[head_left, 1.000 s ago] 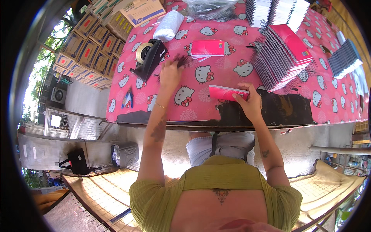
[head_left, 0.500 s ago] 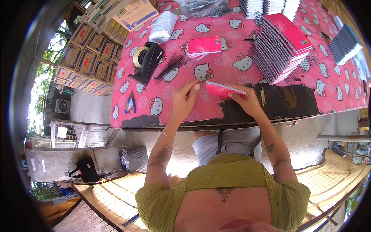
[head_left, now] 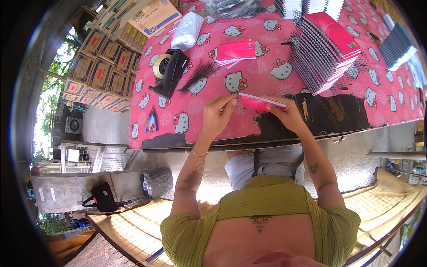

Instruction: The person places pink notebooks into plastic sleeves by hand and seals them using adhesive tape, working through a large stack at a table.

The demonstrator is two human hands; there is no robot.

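Observation:
My right hand (head_left: 289,116) grips a small pink notebook (head_left: 254,103) by its right end, thumb on the near side. The notebook is tilted up, its white edge with a row of holes on top. At its left end is my left hand (head_left: 218,116), with thumb and fingertips pinched together close to the corner. Whatever the pinch holds is too small to make out. Beyond the hands lie several loose black spiral coils (head_left: 199,79) and a few unbound pink notebooks (head_left: 235,51). A tall stack of spiral-bound pink notebooks (head_left: 327,51) stands to the right.
A black tape dispenser (head_left: 172,73) and blue-handled pliers (head_left: 152,121) sit on the left of the pink-covered table (head_left: 195,107). A white wrapped roll (head_left: 187,31) and a carton (head_left: 153,17) are farther back. Dark notebooks (head_left: 397,48) stand far right. The near table edge has torn black patches (head_left: 331,116).
My left hand has moved slightly right, nearer the notebook's left corner, and its fingers are pinched closer together. My right hand keeps its hold on the notebook.

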